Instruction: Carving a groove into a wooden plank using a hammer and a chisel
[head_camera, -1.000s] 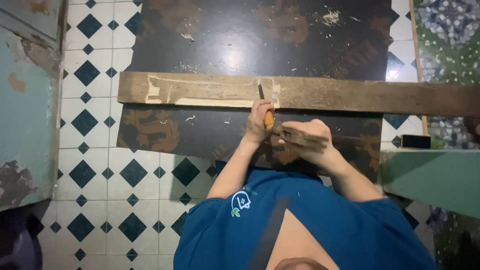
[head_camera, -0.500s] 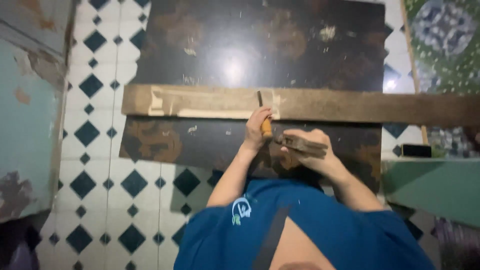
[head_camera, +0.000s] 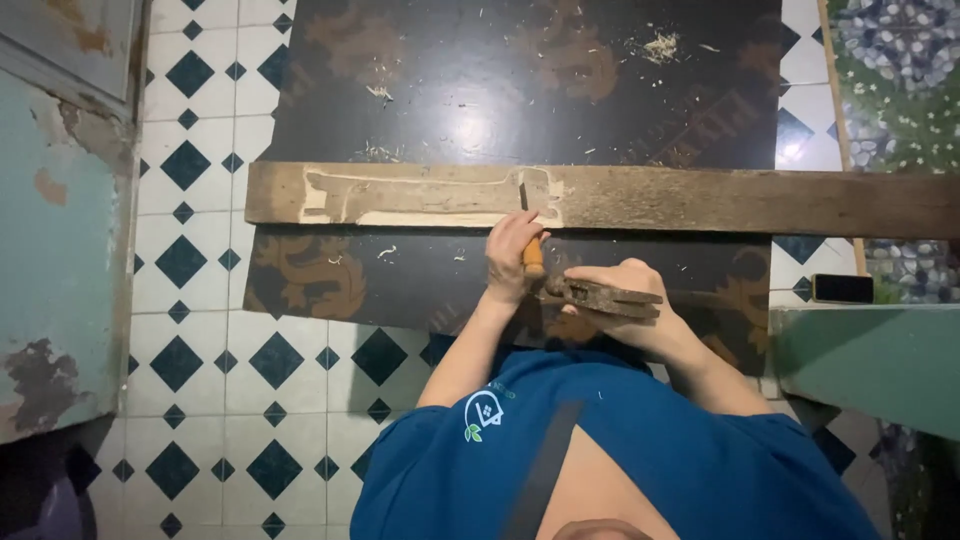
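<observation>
A chisel (head_camera: 528, 240) is clamped upright in the left hand (head_camera: 511, 255), its tip set in the carved recess of the plank (head_camera: 700, 200), while a hammer (head_camera: 600, 296) is gripped by the right hand (head_camera: 625, 300) just beside its handle, placed to strike.

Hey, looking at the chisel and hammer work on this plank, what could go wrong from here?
The left hand grips the chisel just below where the hammer in the right hand would land, so a glancing blow might hit its fingers. The plank looks unclamped on the dark board and might shift.
</observation>
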